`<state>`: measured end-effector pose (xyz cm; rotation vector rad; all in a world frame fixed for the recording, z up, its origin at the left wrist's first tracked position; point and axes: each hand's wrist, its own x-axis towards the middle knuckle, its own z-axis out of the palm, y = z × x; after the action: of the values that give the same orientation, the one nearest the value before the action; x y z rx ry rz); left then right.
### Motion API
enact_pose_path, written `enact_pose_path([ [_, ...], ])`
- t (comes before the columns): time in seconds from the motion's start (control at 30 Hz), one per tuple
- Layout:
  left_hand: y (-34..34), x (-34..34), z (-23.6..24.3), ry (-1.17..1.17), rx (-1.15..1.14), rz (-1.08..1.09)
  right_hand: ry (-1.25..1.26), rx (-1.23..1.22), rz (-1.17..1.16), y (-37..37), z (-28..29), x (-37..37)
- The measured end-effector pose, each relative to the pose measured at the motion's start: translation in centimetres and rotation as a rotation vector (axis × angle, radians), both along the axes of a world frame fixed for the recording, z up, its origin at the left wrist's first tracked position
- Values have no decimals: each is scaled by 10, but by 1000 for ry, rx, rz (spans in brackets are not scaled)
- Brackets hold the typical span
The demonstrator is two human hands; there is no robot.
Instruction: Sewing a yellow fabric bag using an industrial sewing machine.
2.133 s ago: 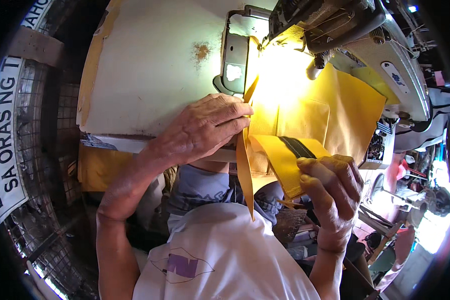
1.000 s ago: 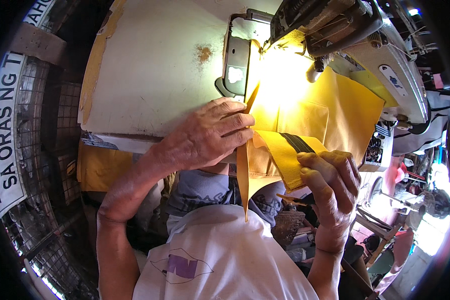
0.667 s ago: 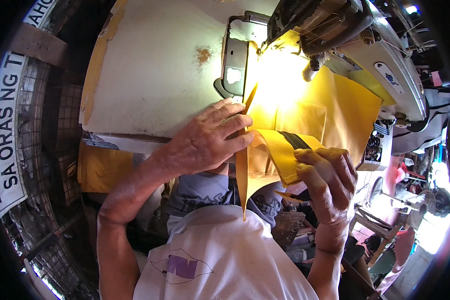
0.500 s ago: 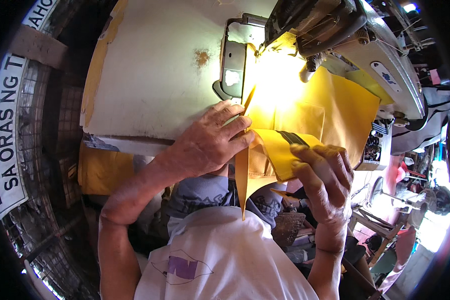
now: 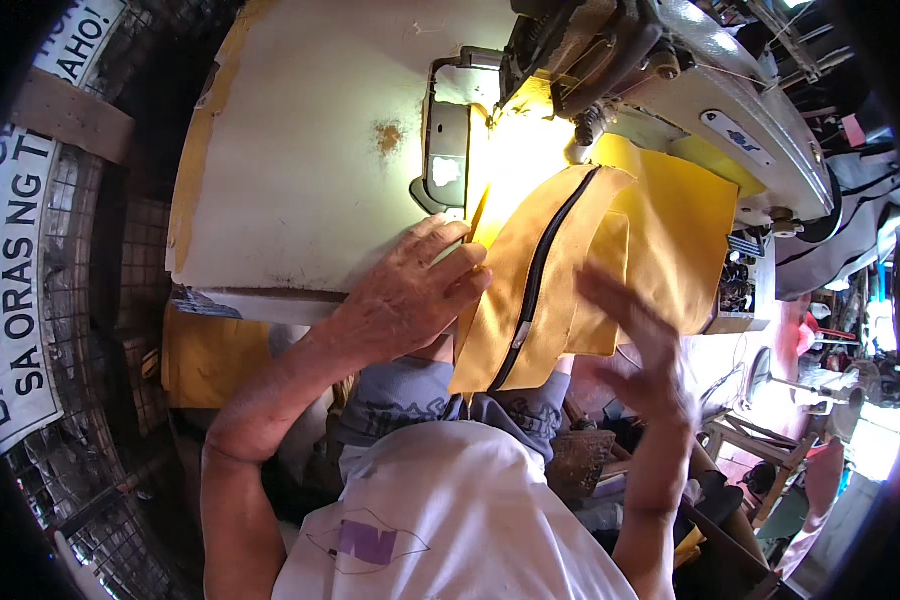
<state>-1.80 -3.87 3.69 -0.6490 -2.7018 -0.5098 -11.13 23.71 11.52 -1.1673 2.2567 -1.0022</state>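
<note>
A yellow fabric panel with a black zipper (image 5: 540,262) along its length hangs over the table's front edge toward my lap. Its far end lies by the lit needle area of the sewing machine (image 5: 735,120). My left hand (image 5: 410,290) has its fingers closed over the panel's left edge, just in front of the metal plate; its thumb is hidden. To the right of the zippered panel, my right hand (image 5: 638,340) is blurred by motion, its fingers stretched and apart, holding nothing. More yellow fabric (image 5: 675,230) lies under the panel and spreads right beneath the machine arm.
The pale sewing table (image 5: 300,170) extends to the left, with a chipped edge. Another yellow cloth (image 5: 210,355) hangs below its front left. A wire-mesh wall with signs (image 5: 20,280) stands at far left. A wooden stool (image 5: 760,450) and clutter stand at the right.
The folded-over yellow piece now lies flattened, with its zipper side showing. My right hand has let go of it and drawn slightly away. My left hand keeps to the left edge.
</note>
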Motion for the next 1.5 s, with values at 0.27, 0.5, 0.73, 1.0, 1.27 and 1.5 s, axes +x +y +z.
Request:
enact_pose_path([
  [0.27, 1, -2, 3, -4, -6, -15, 648, 14, -130, -78, -76, -21],
  [0.5, -5, -22, 9, -2, -1, 17, 665, -5, -107, -78, -72, -25],
  [0.73, 14, -26, 21, -87, 3, 201, 518, -53, -146, -90, -77, -60],
  [1.0, 28, -25, 12, -49, 93, 303, 640, -164, -227, -110, -107, -103],
  [1.27, 27, -23, 13, -55, 27, 314, 415, -456, -278, -126, -97, -119],
  [1.5, 28, -24, 13, -77, 55, 334, 187, -223, -236, -124, -102, -141],
])
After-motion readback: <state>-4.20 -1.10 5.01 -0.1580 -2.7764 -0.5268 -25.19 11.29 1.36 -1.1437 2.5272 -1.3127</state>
